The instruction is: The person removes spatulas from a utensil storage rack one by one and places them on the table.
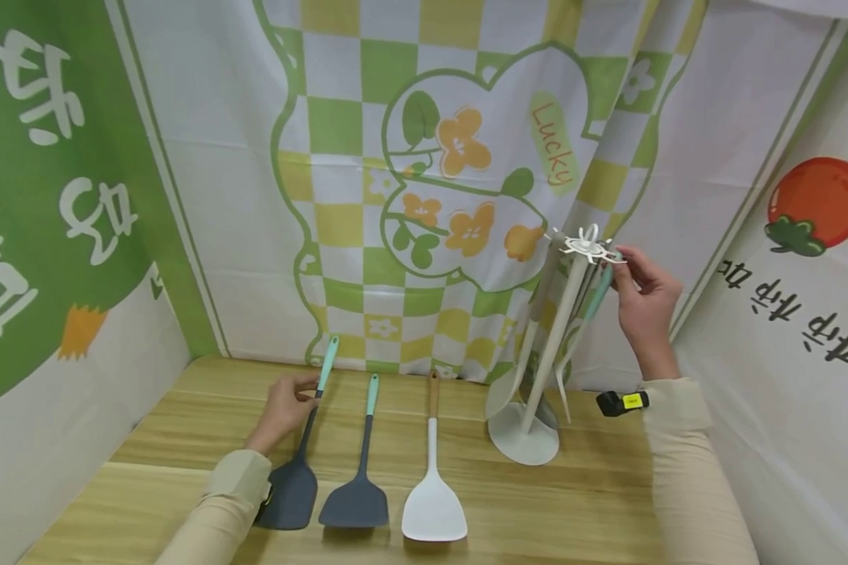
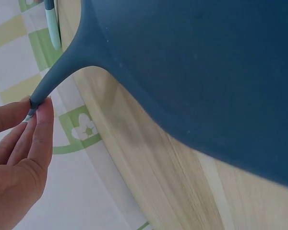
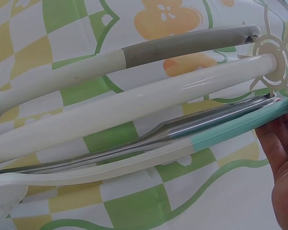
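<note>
Pinching leftmost of three spatulas in left fingers, handle-end toward back edge of table; gripping one mint-handled utensil, slanting handle-up, in right fingers.

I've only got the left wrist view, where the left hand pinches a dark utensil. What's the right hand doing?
Observer: The right hand holds a pale utensil by its mint handle, near the top of the white rack.
Operator: Does anything lie beyond the other mint handle at my frame's edge?
Observer: Yes, a white spatula lies on the table, to the right of it.
Operator: Is another utensil on the rack?
Observer: Yes, a grey-handled utensil hangs there.
</note>
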